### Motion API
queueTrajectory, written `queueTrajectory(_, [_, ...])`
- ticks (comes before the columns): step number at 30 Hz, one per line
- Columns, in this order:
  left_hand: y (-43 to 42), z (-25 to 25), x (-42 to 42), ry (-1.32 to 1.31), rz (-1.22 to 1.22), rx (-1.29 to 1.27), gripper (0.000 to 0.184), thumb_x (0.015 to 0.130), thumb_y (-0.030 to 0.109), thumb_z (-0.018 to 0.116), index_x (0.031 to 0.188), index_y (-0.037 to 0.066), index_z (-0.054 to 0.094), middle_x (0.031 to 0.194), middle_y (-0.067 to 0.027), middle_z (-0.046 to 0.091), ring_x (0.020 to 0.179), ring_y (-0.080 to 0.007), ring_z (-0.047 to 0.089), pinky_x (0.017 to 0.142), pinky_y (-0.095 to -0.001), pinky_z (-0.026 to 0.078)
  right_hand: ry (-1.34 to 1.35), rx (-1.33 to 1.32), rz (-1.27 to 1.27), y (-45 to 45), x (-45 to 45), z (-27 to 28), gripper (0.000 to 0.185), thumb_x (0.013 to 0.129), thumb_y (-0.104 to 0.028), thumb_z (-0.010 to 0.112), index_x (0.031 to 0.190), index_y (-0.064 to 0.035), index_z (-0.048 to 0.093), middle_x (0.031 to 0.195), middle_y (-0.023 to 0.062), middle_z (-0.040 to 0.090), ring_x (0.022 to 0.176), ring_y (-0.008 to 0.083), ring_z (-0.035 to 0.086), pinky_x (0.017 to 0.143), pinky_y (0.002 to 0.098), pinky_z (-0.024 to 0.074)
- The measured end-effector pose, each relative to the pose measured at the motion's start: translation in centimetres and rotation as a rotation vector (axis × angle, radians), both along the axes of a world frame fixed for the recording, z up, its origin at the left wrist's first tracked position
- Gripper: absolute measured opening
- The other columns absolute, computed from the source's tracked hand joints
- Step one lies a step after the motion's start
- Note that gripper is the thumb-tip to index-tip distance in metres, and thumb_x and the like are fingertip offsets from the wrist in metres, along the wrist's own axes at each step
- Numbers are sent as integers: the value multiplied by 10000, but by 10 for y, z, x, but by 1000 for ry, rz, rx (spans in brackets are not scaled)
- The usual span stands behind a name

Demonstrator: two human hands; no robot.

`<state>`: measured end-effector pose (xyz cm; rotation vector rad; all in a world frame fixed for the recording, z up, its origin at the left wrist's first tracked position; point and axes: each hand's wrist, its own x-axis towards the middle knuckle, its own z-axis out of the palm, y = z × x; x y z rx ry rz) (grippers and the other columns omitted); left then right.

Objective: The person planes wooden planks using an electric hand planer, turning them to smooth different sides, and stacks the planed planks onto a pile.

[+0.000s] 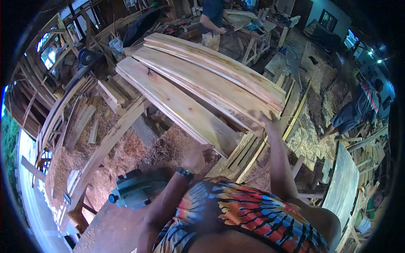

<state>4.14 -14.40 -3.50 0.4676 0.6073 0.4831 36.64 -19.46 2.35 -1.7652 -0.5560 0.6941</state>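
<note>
1. Three sets of pale planks [219, 72] lie side by side ahead of both hands, their near ends within the hands' reach.
2. At the near end of the leftmost set [177, 101] is the left hand [197, 158], fingers curled beside the plank edge; whether they are clamped on it, I cannot tell. A wristwatch [184, 172] circles that wrist.
3. At the near end of the middle set [198, 82] is the right hand [269, 119], fingers at the wood; how far they close around it, I cannot tell.
4. Between the hands, narrow wooden strips [244, 152] run under the plank ends.
5. Left of the left forearm sits a teal power tool [137, 189].
6. Beyond the left hand, wood shavings [175, 141] cover the ground.
</note>
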Motion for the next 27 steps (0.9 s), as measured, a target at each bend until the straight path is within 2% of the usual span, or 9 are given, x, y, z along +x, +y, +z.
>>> queueTrajectory(4, [-7, 9, -5, -6, 22, 87, 226, 965, 222, 590, 1028, 10, 634, 852, -84, 659, 777, -209, 635, 736, -367, 517, -420, -187, 11, 10, 4, -2, 980, 806, -444, 782, 1487, 91, 322, 1359, 267, 568, 1213, 327, 602, 1009, 390, 479])
queueTrajectory(10, [0, -6, -23, -39, 129, 67, 292, 981, 255, 555, 1056, -17, 630, 869, -97, 651, 794, -237, 633, 751, -373, 520, -124, -64, -35, 23, 61, -51, 988, 799, -438, 796, 1481, 91, 315, 1291, 223, 621, 1210, 293, 605, 944, 369, 517])
queueTrajectory(11, [1, 0, -23, -42, 134, 67, 297, 985, 255, 546, 1063, -19, 630, 877, -99, 650, 801, -237, 632, 752, -372, 519, 96, -55, 1, 17, 31, -11, 965, 797, -438, 800, 1470, 80, 342, 1273, 211, 632, 1208, 275, 606, 948, 376, 515])
queueTrajectory(16, [-5, -6, -22, -37, 20, 227, 355, 993, 301, 482, 1160, 22, 623, 950, -85, 630, 869, -220, 588, 820, -377, 489, -238, 242, 10, 16, 47, -16, 597, 846, -266, 796, 1319, -45, 507, 1129, 160, 673, 944, 216, 713, 659, 390, 615])
queueTrajectory(18, [-10, -3, -25, -33, -70, 195, 369, 986, 308, 494, 1165, 12, 621, 951, -93, 631, 880, -227, 589, 832, -380, 488, -6, 58, -91, 12, 36, 11, 601, 866, -207, 776, 1349, 9, 491, 1142, 172, 677, 852, 232, 727, 568, 359, 613])
queueTrajectory(20, [-9, -2, -24, -24, 8, 227, 375, 978, 318, 503, 1152, 8, 620, 946, -92, 630, 869, -228, 585, 819, -379, 485, 24, 97, -173, 13, 46, -7, 622, 857, -236, 786, 1345, 25, 501, 1149, 178, 678, 883, 234, 726, 592, 369, 618])
queueTrajectory(21, [-3, -6, -28, -45, 45, 191, 369, 975, 316, 512, 1145, 9, 621, 940, -89, 630, 866, -227, 586, 815, -375, 485, -378, -118, -255, 26, 76, -50, 686, 850, -295, 795, 1378, 10, 482, 1175, 189, 667, 924, 276, 714, 674, 416, 611])
queueTrajectory(24, [5, -18, -26, -34, 109, 65, 301, 947, 293, 576, 1066, 22, 628, 911, -65, 623, 836, -217, 584, 784, -357, 487, -182, 126, -192, 9, 64, -40, 753, 844, -350, 797, 1417, 1, 457, 1218, 205, 647, 995, 322, 690, 787, 469, 579])
queueTrajectory(27, [-10, 14, -15, 34, 80, 120, 243, 964, 278, 589, 991, 39, 628, 882, -52, 616, 807, -205, 582, 749, -356, 487, 239, 328, -202, -5, 43, -24, 768, 844, -341, 802, 1429, -1, 440, 1150, 211, 676, 980, 334, 690, 806, 464, 562])
